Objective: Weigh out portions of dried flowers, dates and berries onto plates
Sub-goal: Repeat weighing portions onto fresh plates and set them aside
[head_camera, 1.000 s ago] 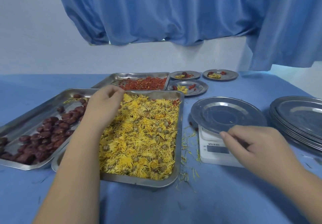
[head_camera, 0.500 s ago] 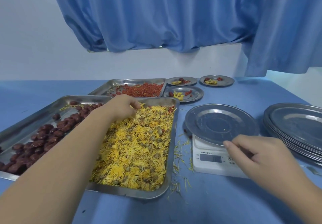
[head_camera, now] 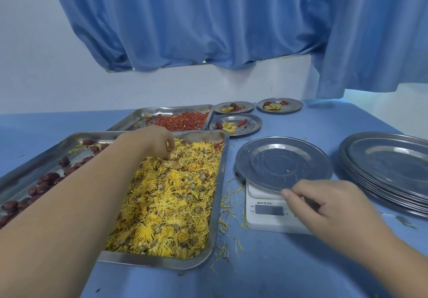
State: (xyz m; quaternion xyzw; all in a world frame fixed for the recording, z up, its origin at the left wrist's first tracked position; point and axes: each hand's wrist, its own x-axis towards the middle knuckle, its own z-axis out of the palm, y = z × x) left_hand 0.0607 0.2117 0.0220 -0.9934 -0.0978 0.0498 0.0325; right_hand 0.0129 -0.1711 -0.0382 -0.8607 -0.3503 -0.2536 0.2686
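A steel tray (head_camera: 221, 181) of yellow dried flowers (head_camera: 176, 200) lies in front of me. My left hand (head_camera: 152, 143) is at the tray's far end, fingers curled down into the flowers and pinching a tuft. To the left lies a tray (head_camera: 34, 172) of dark red dates (head_camera: 46, 180); behind is a tray (head_camera: 143, 115) of red berries (head_camera: 185, 121). An empty steel plate (head_camera: 283, 163) sits on a white scale (head_camera: 271, 214). My right hand (head_camera: 324, 207) rests at the plate's near rim over the scale, fingers loosely curled; whether it holds the rim is hidden.
Three small filled plates (head_camera: 236, 124) (head_camera: 234, 107) (head_camera: 280, 105) stand at the back. A stack of empty steel plates (head_camera: 389, 165) sits at the right. Loose petals (head_camera: 229, 207) lie on the blue table (head_camera: 278, 270) between tray and scale. A blue curtain (head_camera: 208, 19) hangs behind.
My left hand has moved right along the tray's far end and dug its fingers into the flowers. My right hand has stayed at the plate's rim.
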